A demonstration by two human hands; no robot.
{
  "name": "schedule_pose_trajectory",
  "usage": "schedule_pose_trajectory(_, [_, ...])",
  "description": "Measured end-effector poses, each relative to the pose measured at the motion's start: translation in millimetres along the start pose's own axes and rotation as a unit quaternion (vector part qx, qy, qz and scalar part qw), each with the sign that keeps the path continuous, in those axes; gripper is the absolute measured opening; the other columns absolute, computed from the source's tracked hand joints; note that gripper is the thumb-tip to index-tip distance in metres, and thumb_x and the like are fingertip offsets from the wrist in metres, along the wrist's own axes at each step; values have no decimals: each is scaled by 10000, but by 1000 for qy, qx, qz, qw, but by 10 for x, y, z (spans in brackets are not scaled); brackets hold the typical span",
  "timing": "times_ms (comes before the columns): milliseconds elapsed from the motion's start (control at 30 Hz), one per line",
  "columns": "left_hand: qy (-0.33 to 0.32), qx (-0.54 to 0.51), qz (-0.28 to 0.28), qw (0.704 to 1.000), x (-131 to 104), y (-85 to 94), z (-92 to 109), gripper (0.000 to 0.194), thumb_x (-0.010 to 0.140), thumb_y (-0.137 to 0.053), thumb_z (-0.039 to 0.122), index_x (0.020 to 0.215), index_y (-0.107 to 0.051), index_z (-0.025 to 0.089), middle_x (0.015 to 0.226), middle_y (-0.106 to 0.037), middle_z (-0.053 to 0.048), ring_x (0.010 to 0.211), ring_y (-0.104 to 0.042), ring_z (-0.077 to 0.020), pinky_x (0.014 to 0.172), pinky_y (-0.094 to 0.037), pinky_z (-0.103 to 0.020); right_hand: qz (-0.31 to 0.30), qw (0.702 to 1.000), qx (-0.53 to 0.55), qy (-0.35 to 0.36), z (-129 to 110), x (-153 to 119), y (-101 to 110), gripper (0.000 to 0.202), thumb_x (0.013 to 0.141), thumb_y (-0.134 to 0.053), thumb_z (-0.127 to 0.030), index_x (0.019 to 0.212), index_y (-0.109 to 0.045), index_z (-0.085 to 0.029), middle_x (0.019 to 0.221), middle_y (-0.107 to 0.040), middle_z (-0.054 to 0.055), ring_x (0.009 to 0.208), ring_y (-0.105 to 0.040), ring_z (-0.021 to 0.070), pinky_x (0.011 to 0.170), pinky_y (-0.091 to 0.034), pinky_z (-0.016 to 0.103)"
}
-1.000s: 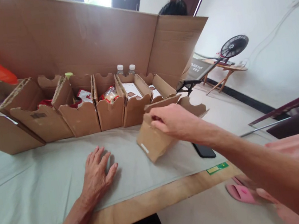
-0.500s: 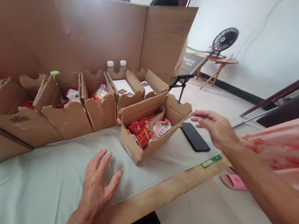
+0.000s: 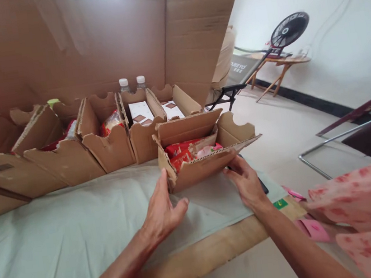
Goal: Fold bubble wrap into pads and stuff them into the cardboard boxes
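The open cardboard box stands near the front right corner of the table, on the pale green cloth, a little in front of the row of similar boxes that runs along the back, below a tall cardboard wall. Its long axis goes from left to right, slightly turned, with the right end farther from the person. The box lies between the two hands. The left hand is at the near left corner of the box; its fingers are spread and relaxed, the fingertips touch or almost touch the front wall, and it grips nothing. The right hand is at the right part of the front wall, with the thumb against the cardboard and the fingers loosely bent below it; it presses the box more than it holds it. Both hands are equally near, one on each end. Inside the box are red snack packets and a pink packet. The next boxes in the row hold white cards with brown squares and an orange bag, and two bottles with white caps stand behind them. A dark phone lies partly hidden under the right hand, and a black fan stands far behind on the right.
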State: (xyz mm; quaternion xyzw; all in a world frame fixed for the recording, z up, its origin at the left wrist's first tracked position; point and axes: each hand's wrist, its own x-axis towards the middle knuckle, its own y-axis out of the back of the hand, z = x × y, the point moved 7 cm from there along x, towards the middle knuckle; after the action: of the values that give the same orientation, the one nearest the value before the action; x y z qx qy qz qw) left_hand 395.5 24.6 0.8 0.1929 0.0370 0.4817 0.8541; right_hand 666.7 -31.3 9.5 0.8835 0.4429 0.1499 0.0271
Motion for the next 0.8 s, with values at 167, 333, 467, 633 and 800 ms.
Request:
schedule_pose_trajectory(167, [-29, -61, 19, 997, 223, -64, -182, 964, 851, -640, 393, 1641, -133, 172, 1713, -241, -208, 1540, -341, -383, 1223, -333, -612, 29, 998, -49, 7, 61, 29, 202, 614, 801, -699, -411, 1366, -570, -211, 1464, -601, 134, 1338, -583, 293, 1131, -464, 491])
schedule_pose_trajectory(333, [-24, -31, 28, 999, 24, -36, -322, 887, 916, -623, 405, 1646, -142, 251, 1692, -307, -186, 1507, -408, -371, 1210, -349, -636, 72, 941, -331, 10, 142, -32, 672, 653, 805, -644, -500, 1359, -595, -159, 1537, -522, 203, 1433, -469, 384, 1170, -378, 596])
schedule_pose_trajectory(467, [-50, -16, 25, 998, 10, -53, -271, 863, 917, -610, 385, 1643, -167, 235, 1691, -314, -181, 1516, -396, -366, 1225, -340, -617, 15, 869, -493, -34, 298, -31, 705, 784, 797, -631, -539, 1446, -526, -112, 1474, -581, 241, 1348, -537, 454, 1088, -419, 635])
schedule_pose_trajectory(633, [-65, -12, 13, 998, 32, -98, -257, 870, 897, -616, 345, 1641, -179, 240, 1693, -317, -168, 1540, -352, -367, 1243, -309, -618, -15, 820, -573, -20, 271, -52, 638, 700, 862, -560, -548, 1411, -566, -114, 1337, -679, 234, 1218, -624, 464, 951, -490, 608])
schedule_pose_trajectory(800, [-70, -6, 13, 997, 24, -104, -240, 879, 881, -616, 302, 1640, -176, 255, 1699, -299, -158, 1548, -335, -364, 1247, -294, -639, -12, 826, -563, -3, 213, -68, 695, 698, 832, -581, -567, 1367, -599, -118, 1351, -658, 265, 1211, -619, 497, 954, -475, 660])
